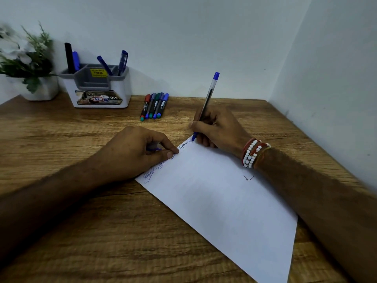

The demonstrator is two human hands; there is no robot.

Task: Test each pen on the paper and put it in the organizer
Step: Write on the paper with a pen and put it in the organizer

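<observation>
A white sheet of paper (220,201) lies slanted on the wooden desk, with blue scribbles along its upper left edge. My right hand (218,127) grips a clear blue pen (208,99), its tip touching the paper's top corner. My left hand (138,152) rests on the paper's left edge, fingers curled round a small blue pen cap (156,149). The white and grey organizer (98,86) stands at the back left with several pens in it. Several markers (155,106) lie side by side on the desk to its right.
A potted plant (28,64) in a white pot stands left of the organizer, against the wall. Walls close the desk at the back and on the right. Bare wood (71,139) shows left of the paper and in front.
</observation>
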